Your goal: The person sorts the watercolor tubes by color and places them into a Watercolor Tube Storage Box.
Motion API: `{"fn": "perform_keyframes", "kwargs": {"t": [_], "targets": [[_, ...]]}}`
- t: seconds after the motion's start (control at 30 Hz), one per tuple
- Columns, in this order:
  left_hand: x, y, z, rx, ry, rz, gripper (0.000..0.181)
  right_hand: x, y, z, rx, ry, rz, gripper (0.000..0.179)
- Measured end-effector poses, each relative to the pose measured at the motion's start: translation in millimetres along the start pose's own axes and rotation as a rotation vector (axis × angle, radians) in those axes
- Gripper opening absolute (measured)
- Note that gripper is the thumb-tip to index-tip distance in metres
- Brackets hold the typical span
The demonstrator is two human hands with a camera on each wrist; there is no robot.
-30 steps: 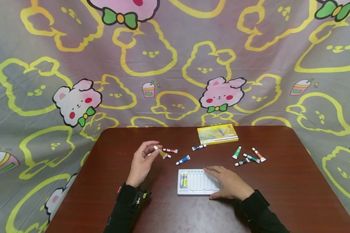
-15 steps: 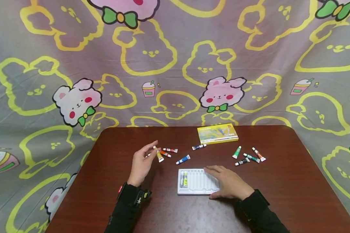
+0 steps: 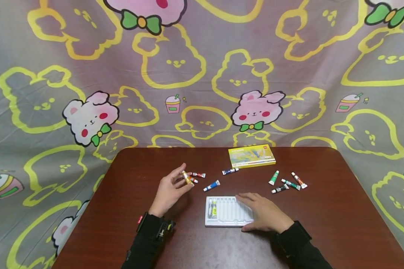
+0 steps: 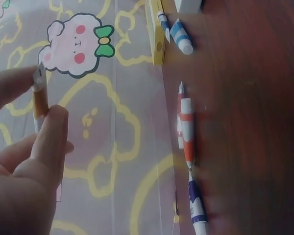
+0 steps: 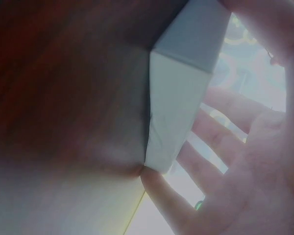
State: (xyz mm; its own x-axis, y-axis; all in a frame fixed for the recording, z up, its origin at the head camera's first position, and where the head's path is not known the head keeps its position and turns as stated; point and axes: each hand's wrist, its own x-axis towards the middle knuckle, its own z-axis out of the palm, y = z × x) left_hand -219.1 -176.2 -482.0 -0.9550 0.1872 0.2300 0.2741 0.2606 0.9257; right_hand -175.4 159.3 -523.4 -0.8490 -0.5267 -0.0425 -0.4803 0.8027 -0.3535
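My left hand (image 3: 170, 191) pinches an ochre-yellow paint tube (image 4: 40, 101) between thumb and fingertips, raised above the table. Behind it in the head view lie an orange paint tube (image 3: 194, 180) and a red paint tube (image 3: 198, 175). A purple-banded tube (image 4: 196, 201) shows in the left wrist view. With thumb at the near edge and fingers over the far edge, my right hand (image 3: 267, 212) holds the right end of a white plastic tray (image 3: 222, 225). At the tray's left end, a yellow tube (image 3: 214, 210) lies in a slot beside a pale tube (image 3: 210, 209).
A blue tube (image 3: 211, 185) and a dark blue tube (image 3: 230, 171) lie beyond the tray. Several more tubes, among them a green one (image 3: 274, 178) and a black one (image 3: 279, 188), are at the right. A yellow box (image 3: 251, 156) sits by the back edge, before a patterned cloth.
My left hand has shifted slightly to the right and turned the ochre tube in its fingers, moving it in front of the orange tube. The right hand and tray have stayed in place.
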Motion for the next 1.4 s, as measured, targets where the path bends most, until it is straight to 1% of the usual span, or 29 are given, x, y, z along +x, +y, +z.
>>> {"fn": "perform_keyframes", "kwargs": {"t": [0.1,0.23,0.3,0.37,0.47,0.57,0.63,0.73,0.87,1.0,1.1,1.17,1.27,1.4], "targets": [[-1.6,8.7,2.2,0.029,-0.037,0.011,0.068,-0.1,0,0,-0.002,0.002,0.002,0.102],[-4.6,24.8,5.9,0.073,-0.057,0.037,0.061,-0.1,0,0,0.003,0.002,0.000,0.102],[-5.8,27.6,8.1,0.087,-0.063,0.034,0.060,-0.1,1,1,0.003,0.001,-0.001,0.102],[-5.9,23.3,11.1,0.100,-0.080,0.034,0.061,-0.1,1,1,0.003,0.003,-0.003,0.102],[-4.5,9.7,18.3,0.135,-0.114,0.041,0.063,0.0,2,1,-0.001,0.006,-0.006,0.102],[-4.5,-1.1,29.0,0.206,-0.169,0.062,0.065,0.0,2,1,-0.003,0.004,-0.003,0.102],[-6.1,-2.5,37.4,0.248,-0.214,0.072,0.067,0.1,2,0,-0.002,0.003,-0.002,0.102],[-10.0,-0.2,50.4,0.293,-0.285,0.081,0.070,0.2,2,0,-0.004,-0.002,0.001,0.102],[-15.5,4.6,63.9,0.346,-0.333,0.082,0.068,0.2,2,1,0.001,0.001,0.002,0.102],[-18.9,5.7,72.4,0.377,-0.319,0.071,0.060,0.4,2,1,0.002,0.007,0.002,0.102],[-20.8,6.3,76.5,0.381,-0.300,0.035,0.059,0.5,3,1,-0.001,0.008,-0.003,0.101],[-21.7,7.7,78.9,0.399,-0.295,0.021,0.060,0.5,3,1,-0.003,0.007,-0.005,0.101],[-22.7,9.9,83.1,0.451,-0.296,0.013,0.062,0.4,3,1,-0.002,0.009,-0.012,0.101],[-25.0,9.9,90.3,0.551,-0.281,0.039,0.060,0.5,3,2,-0.002,0.012,-0.018,0.102]]}}
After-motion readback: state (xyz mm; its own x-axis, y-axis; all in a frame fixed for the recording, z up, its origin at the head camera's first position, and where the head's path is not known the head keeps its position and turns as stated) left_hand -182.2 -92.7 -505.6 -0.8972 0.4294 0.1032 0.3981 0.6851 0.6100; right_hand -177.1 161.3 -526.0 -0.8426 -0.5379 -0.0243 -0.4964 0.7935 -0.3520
